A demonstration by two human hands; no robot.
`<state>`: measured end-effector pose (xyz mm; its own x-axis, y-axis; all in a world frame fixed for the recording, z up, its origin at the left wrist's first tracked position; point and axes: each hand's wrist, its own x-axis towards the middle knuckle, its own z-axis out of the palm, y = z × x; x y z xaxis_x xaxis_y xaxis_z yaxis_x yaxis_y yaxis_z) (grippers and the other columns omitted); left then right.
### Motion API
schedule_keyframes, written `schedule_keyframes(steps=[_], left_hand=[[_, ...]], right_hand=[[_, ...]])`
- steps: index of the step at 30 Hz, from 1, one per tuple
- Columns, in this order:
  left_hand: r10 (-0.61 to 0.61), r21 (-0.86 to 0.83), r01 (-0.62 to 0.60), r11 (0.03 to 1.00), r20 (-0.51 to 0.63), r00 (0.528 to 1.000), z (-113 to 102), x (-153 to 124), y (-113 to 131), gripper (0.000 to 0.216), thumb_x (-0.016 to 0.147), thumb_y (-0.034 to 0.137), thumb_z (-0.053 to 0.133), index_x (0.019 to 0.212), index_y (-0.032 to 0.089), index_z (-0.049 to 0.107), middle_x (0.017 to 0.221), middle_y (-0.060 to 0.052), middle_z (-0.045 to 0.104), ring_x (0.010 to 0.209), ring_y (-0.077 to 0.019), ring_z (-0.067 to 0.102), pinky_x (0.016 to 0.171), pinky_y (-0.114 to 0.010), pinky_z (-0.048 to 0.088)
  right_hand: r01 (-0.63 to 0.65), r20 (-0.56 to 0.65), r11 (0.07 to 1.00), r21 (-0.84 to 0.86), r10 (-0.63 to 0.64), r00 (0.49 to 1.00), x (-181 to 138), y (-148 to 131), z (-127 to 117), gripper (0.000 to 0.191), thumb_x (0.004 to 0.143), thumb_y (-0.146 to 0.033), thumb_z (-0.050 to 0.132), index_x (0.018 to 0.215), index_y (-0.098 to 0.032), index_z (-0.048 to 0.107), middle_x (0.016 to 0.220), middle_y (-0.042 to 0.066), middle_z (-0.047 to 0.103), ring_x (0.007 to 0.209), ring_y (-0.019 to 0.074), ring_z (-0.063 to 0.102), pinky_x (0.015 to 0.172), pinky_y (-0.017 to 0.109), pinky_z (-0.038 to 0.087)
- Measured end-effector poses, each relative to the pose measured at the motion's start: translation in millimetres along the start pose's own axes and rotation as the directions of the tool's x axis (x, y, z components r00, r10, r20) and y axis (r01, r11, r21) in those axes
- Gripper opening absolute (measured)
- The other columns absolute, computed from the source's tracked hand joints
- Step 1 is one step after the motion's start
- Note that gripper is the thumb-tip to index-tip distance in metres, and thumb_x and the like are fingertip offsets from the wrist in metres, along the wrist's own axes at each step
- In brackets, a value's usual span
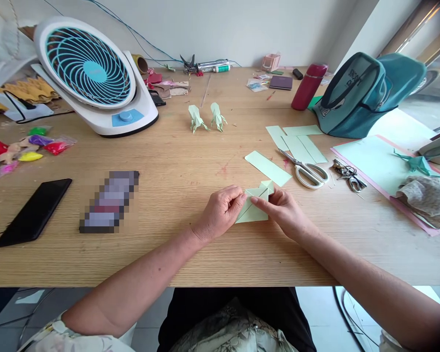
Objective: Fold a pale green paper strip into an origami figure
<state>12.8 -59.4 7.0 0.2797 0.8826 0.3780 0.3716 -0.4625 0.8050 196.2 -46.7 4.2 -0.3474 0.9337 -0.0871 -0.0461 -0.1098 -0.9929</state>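
A pale green sheet of paper, partly folded, lies on the wooden table near its front edge. My left hand pinches its left side with curled fingers. My right hand rests on its right side, the index finger pressing along a fold. Behind it, two finished folded green paper figures stand side by side.
Scissors, keys and several green paper strips lie right of my hands. A fan stands back left, a black phone front left, a teal bag and red bottle back right.
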Motion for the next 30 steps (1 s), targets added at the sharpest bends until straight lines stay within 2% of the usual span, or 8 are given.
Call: schedule_keyframes(steps=[4, 9, 13, 19, 24, 30], left_hand=[[0.064, 0.061, -0.064, 0.996, -0.003, 0.998, 2.1, -2.6, 1.2, 0.035, 0.099, 0.022, 0.044, 0.067, 0.02, 0.029, 0.065, 0.004, 0.034, 0.06, -0.0107, 0.034, 0.06, -0.026, 0.03], [0.03, 0.061, -0.033, 0.998, 0.04, 0.999, 3.3, -4.6, 0.9, 0.031, 0.1, 0.022, 0.044, 0.071, 0.02, 0.033, 0.067, 0.004, 0.038, 0.061, -0.0106, 0.036, 0.061, -0.025, 0.031], [-0.003, 0.11, 0.0, 0.994, 0.02, 1.0, 3.5, -4.9, -0.2, 0.034, 0.101, 0.026, 0.045, 0.07, 0.02, 0.034, 0.065, 0.005, 0.037, 0.06, -0.0102, 0.034, 0.059, -0.025, 0.029], [-0.017, 0.157, 0.017, 0.987, -0.002, 1.0, -0.7, -4.3, -2.3, 0.04, 0.102, 0.034, 0.043, 0.068, 0.02, 0.03, 0.061, 0.005, 0.033, 0.057, -0.0102, 0.03, 0.057, -0.025, 0.026], [-0.067, 0.036, 0.066, 0.997, 0.045, 0.997, -3.5, -5.4, -0.5, 0.037, 0.104, 0.04, 0.04, 0.074, 0.019, 0.045, 0.064, 0.004, 0.043, 0.058, -0.0101, 0.037, 0.059, -0.024, 0.031], [-0.193, -0.176, 0.202, 0.963, 0.069, 0.979, 2.5, -4.0, -2.7, 0.023, 0.093, 0.036, 0.061, 0.08, 0.018, 0.054, 0.069, 0.004, 0.049, 0.062, -0.0091, 0.044, 0.058, -0.021, 0.038]], right_hand=[[-0.051, -0.008, 0.999, -0.002, 0.051, 0.999, 0.3, -2.0, 0.9, 0.037, 0.069, -0.048, 0.085, 0.071, -0.02, 0.061, 0.064, -0.003, 0.058, 0.059, 0.0116, 0.049, 0.055, 0.026, 0.04], [-0.027, -0.146, 0.991, 0.129, 0.046, 0.988, -0.1, -0.3, 1.9, 0.038, 0.068, -0.048, 0.086, 0.069, -0.021, 0.059, 0.064, -0.004, 0.057, 0.059, 0.0117, 0.049, 0.058, 0.027, 0.042], [0.001, -0.191, 0.971, 0.237, 0.046, 0.98, -0.8, -1.0, 1.5, 0.035, 0.068, -0.043, 0.088, 0.07, -0.02, 0.062, 0.067, -0.003, 0.058, 0.064, 0.0116, 0.051, 0.063, 0.026, 0.045], [0.008, -0.265, 0.967, 0.255, 0.062, 0.962, -0.2, -6.7, 0.5, 0.035, 0.067, -0.045, 0.087, 0.071, -0.02, 0.063, 0.069, -0.002, 0.06, 0.063, 0.0116, 0.051, 0.06, 0.026, 0.044], [0.016, -0.309, 0.978, 0.209, 0.051, 0.95, 0.3, -9.0, 0.7, 0.039, 0.066, -0.05, 0.085, 0.069, -0.021, 0.058, 0.066, -0.002, 0.058, 0.061, 0.013, 0.051, 0.057, 0.027, 0.043], [-0.024, -0.24, 0.963, 0.267, 0.09, 0.966, -0.8, -7.9, 3.7, 0.04, 0.061, -0.048, 0.088, 0.073, -0.02, 0.062, 0.071, -0.001, 0.06, 0.065, 0.0133, 0.053, 0.059, 0.027, 0.044]])
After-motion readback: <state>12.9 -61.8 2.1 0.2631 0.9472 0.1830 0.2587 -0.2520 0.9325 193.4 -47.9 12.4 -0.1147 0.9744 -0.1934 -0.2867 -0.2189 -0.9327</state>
